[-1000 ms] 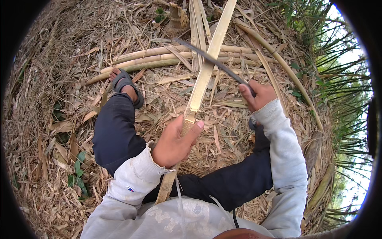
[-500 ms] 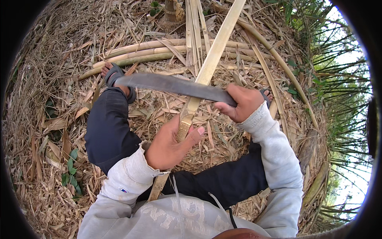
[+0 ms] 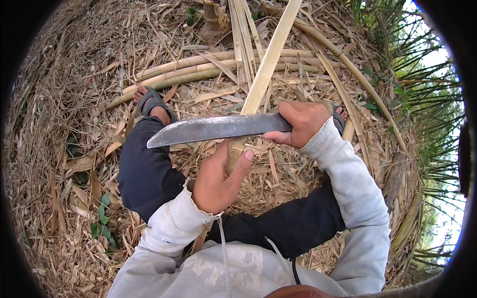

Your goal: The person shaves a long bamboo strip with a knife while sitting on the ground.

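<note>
A long split bamboo strip runs from the top of the view down toward my lap. My left hand is wrapped round its lower part, thumb on one side and fingers on the other. My right hand grips a machete whose handle is hidden in the fist. The wide dark blade lies crosswise over the strip, just above my left hand, with its tip pointing left. Whether the edge touches the strip cannot be made out. Below my left wrist the strip's lower end shows against my dark trousers.
Several bamboo poles lie across the ground ahead. Thin split strips lean over them near a cut stump. A curved pole lies at the right. Dry leaves and shavings surround my sandalled feet; green plants stand right.
The machete blade has turned, showing its broad face, and sits lower and nearer my left hand. My left hand still grips the strip. The whole view has shifted slightly.
</note>
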Action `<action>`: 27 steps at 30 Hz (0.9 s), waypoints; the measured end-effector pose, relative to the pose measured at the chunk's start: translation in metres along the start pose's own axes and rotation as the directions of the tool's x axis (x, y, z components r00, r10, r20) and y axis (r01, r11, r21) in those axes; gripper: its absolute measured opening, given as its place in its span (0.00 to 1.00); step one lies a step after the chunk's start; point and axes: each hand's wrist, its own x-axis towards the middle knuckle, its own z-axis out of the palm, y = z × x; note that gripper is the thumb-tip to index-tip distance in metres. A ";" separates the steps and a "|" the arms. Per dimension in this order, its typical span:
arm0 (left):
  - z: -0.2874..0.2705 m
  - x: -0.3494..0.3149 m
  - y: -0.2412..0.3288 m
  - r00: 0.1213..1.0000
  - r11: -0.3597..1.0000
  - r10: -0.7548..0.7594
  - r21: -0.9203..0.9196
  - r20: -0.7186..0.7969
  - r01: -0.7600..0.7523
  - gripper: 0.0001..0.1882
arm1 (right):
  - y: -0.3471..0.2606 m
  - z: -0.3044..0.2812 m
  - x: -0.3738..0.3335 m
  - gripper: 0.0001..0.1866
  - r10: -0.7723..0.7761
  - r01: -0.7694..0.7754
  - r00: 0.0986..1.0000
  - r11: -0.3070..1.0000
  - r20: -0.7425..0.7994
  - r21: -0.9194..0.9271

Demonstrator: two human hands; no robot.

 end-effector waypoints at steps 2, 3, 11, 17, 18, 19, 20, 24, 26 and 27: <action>0.003 0.004 -0.006 0.993 0.992 0.117 0.057 -0.021 -0.116 0.19 | 0.005 0.000 -0.001 0.34 -0.028 0.028 0.999 0.999 0.015 -0.016; 0.002 0.002 -0.006 0.996 0.995 0.083 0.051 -0.013 -0.083 0.19 | 0.009 -0.003 0.001 0.34 -0.050 0.050 0.999 0.999 0.014 -0.017; 0.007 -0.002 -0.002 0.949 0.936 -0.294 -0.168 0.112 0.310 0.14 | 0.041 -0.006 -0.023 0.33 0.433 -0.433 0.896 0.901 0.102 -0.022; 0.005 -0.005 -0.002 0.958 0.957 -0.252 -0.114 0.138 0.268 0.14 | 0.012 -0.020 0.002 0.35 0.361 -0.362 0.930 0.932 0.075 -0.001; 0.004 -0.002 -0.001 0.958 0.961 -0.248 -0.086 0.144 0.262 0.14 | 0.031 -0.023 0.002 0.36 0.454 -0.456 0.888 0.890 0.071 0.008; 0.007 0.001 0.000 0.958 0.964 -0.245 -0.068 0.150 0.257 0.14 | 0.057 -0.037 0.007 0.38 0.468 -0.508 0.842 0.855 0.268 0.103; 0.009 0.001 0.000 0.955 0.965 -0.250 -0.042 0.161 0.259 0.14 | 0.057 -0.031 0.000 0.39 0.492 -0.514 0.835 0.858 0.247 0.029; 0.013 0.000 0.001 0.938 0.939 -0.304 -0.112 0.167 0.325 0.13 | 0.013 -0.021 0.001 0.38 0.410 -0.411 0.867 0.910 0.283 -0.061; 0.009 -0.005 0.012 0.951 0.945 -0.260 -0.158 0.165 0.286 0.13 | 0.010 -0.021 -0.006 0.37 0.162 -0.148 0.978 0.983 0.128 -0.112; 0.006 -0.006 0.011 0.948 0.955 -0.266 -0.089 0.173 0.284 0.14 | 0.021 -0.020 -0.007 0.37 0.231 -0.225 0.971 0.970 0.059 -0.088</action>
